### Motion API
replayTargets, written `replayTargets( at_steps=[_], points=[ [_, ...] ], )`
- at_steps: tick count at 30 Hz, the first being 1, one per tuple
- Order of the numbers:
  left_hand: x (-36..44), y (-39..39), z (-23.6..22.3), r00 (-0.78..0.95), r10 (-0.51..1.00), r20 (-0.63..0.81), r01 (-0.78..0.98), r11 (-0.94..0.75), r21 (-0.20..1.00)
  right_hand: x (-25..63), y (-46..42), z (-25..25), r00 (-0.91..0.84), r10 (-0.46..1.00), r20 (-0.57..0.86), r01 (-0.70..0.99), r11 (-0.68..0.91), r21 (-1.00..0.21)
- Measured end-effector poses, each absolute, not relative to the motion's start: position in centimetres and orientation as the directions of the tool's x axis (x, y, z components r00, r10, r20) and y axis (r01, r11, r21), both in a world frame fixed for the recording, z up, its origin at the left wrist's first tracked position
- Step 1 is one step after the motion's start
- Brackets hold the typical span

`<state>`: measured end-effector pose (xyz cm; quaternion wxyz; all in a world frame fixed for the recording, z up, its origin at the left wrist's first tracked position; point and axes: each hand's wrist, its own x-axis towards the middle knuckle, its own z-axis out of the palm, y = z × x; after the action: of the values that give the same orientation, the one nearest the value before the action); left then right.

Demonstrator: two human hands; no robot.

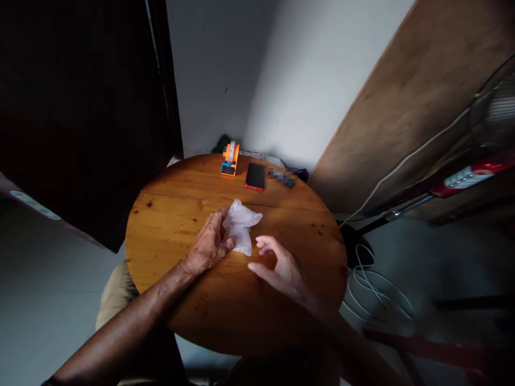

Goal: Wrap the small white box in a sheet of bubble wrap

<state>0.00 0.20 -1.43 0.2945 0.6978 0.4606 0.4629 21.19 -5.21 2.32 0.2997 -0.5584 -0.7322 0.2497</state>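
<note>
A crumpled, whitish translucent plastic bag (240, 220) is at the middle of the round wooden table (169, 225). My left hand (211, 238) grips its left side, the thumb lying across the lower part and the other fingers behind. The bag pinches in at its middle and flares above and below. To the right, apart from the bag, my right hand (279, 265) hovers with thumb and fingers spread and nothing between them.
Toward the table's far edge stand an orange and blue tape dispenser (230, 159), a phone in a red case (255, 177) and a dark, blurred-out item (282, 177). A wall (225, 80) rises behind. On the right are a fan (494, 112) and a coiled white cable (374, 284) on the floor.
</note>
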Motion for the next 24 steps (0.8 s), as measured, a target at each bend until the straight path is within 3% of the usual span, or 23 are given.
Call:
replayTargets(
  at_steps=[3, 6, 12, 18, 24],
  points=[
    [-0.2, 0.3, -1.6, 0.129, 0.915, 0.383, 0.418, -0.400, 0.816, 20.1, -5.6, 1.4, -0.191, 0.964, 0.185, 0.736, 0.266, -0.623],
    [-0.2, 0.3, -1.3, 0.100, 0.918, 0.384, 0.453, -0.385, 0.804, 19.2, -5.1, 1.5, -0.195, 0.934, 0.299, 0.739, 0.340, -0.582],
    [-0.1, -0.3, -0.2, 0.066, 0.896, 0.440, 0.602, -0.388, 0.698, 18.7, -4.4, 2.1, -0.106, 0.921, 0.376, 0.676, 0.344, -0.652],
    [-0.2, -0.7, 0.5, 0.193, 0.902, 0.387, 0.614, -0.419, 0.669, 17.2, -3.9, 1.9, -0.065, 0.917, 0.394, 0.613, 0.348, -0.709],
    [0.1, -0.8, 1.7, 0.214, 0.945, 0.246, 0.605, -0.326, 0.727, 16.3, -3.6, 1.8, -0.156, 0.901, 0.405, 0.676, 0.396, -0.621]
  ],
)
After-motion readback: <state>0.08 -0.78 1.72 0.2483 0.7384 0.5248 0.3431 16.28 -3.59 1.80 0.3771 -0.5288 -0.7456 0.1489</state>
